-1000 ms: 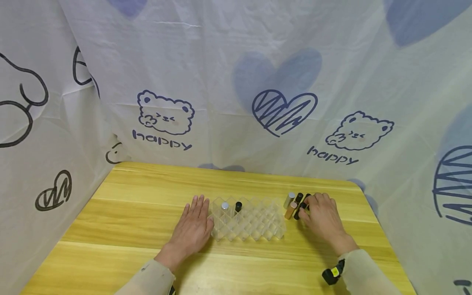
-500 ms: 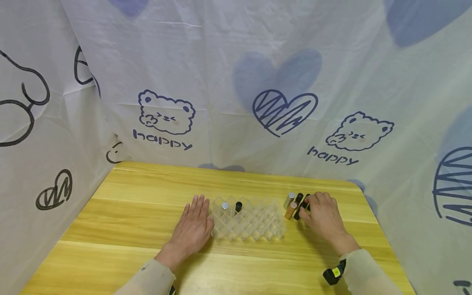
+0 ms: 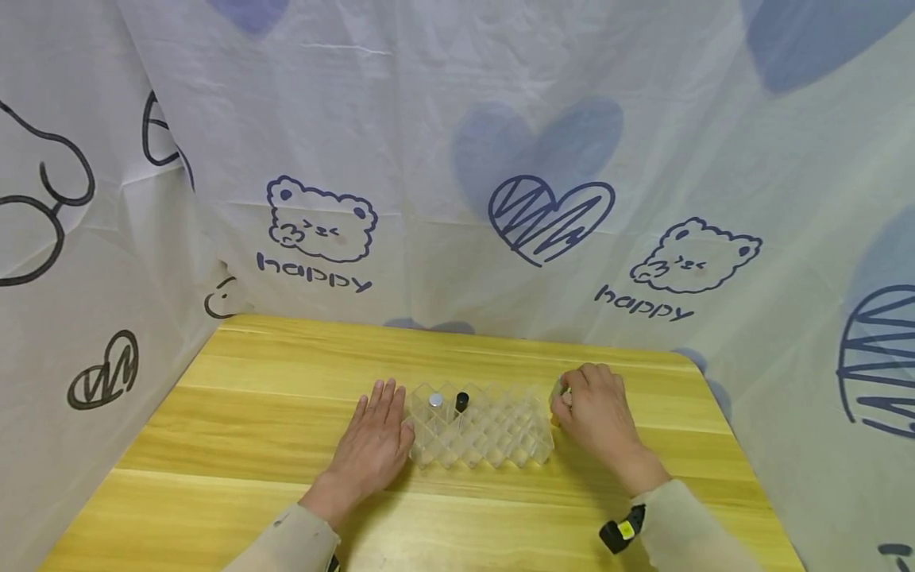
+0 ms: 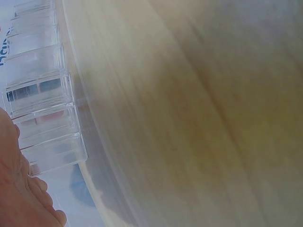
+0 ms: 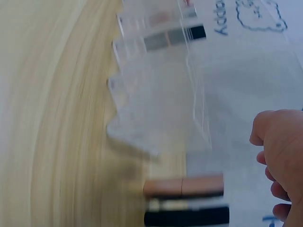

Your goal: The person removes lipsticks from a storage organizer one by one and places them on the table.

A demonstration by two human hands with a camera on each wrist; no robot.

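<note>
A clear plastic lipstick holder [image 3: 486, 429] with diamond-shaped slots lies on the table. Upright in its left part are a silver-capped lipstick [image 3: 436, 400] and a black-capped lipstick [image 3: 462, 401]. My left hand [image 3: 375, 437] lies flat with straight fingers, its thumb side against the holder's left end. Over the group of lipsticks to the right hovers my right hand [image 3: 596, 409], fingers curled; anything between them is hidden. Below that hand, the right wrist view shows a rose-gold lipstick [image 5: 184, 186] and a black lipstick [image 5: 187, 217] standing side by side.
The yellow wood-grain table [image 3: 250, 413] has its back edge near a white curtain [image 3: 429, 159] printed with bears and hearts. The curtain also hangs along both sides. A black strap device [image 3: 622, 531] sits on the right wrist.
My right hand has moved left and slightly up from the black lipsticks, and now covers most of the group. The left hand and the holder stay in place.
</note>
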